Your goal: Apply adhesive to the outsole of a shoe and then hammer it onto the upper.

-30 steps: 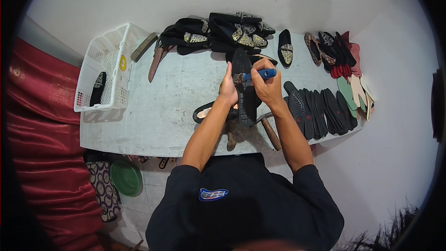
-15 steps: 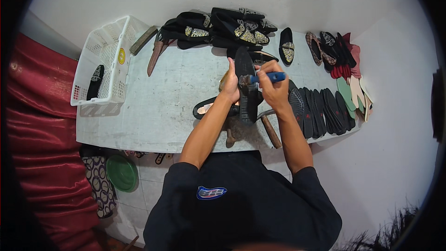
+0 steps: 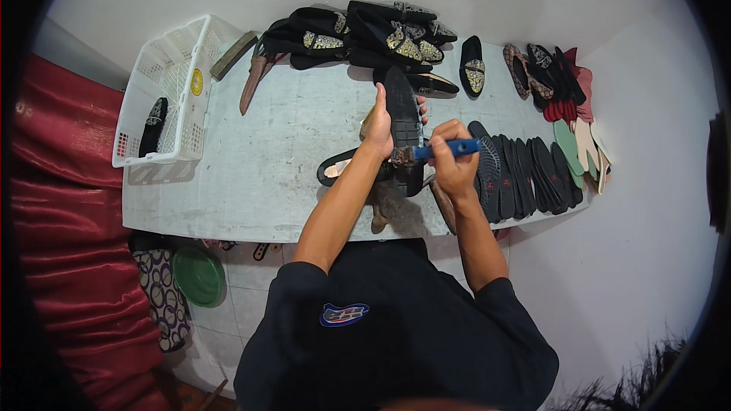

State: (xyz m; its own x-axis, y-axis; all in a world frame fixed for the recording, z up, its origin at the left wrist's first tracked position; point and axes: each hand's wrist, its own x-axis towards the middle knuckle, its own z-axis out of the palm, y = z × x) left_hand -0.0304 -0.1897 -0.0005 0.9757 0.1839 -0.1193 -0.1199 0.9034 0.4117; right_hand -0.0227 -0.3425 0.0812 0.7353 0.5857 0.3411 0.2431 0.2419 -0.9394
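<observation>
My left hand (image 3: 378,123) is wrapped round a black shoe (image 3: 405,110), thumb on its left edge and fingertips showing at its right. The shoe's ridged sole faces up. A paint brush with a blue handle (image 3: 455,148) is gripped in my right hand (image 3: 454,158). Its bristles (image 3: 402,157) lie against the sole's lower part, near the heel. Below my left wrist, another black shoe with a pale insole (image 3: 335,170) rests on the table, partly hidden by my forearm. A wooden-handled tool (image 3: 443,205) lies beside my right forearm.
Black shoes with patterned bands (image 3: 358,38) are heaped along the back of the table (image 3: 266,152). Black soles (image 3: 525,175) line the right side, near green and cream insoles (image 3: 565,144). A white basket (image 3: 183,99) holding one shoe (image 3: 154,128) stands at left, near a knife-like tool (image 3: 253,84).
My right hand has moved the brush down along the sole, from its middle toward the heel. My left hand still holds the shoe, its fingertips now showing at the right edge.
</observation>
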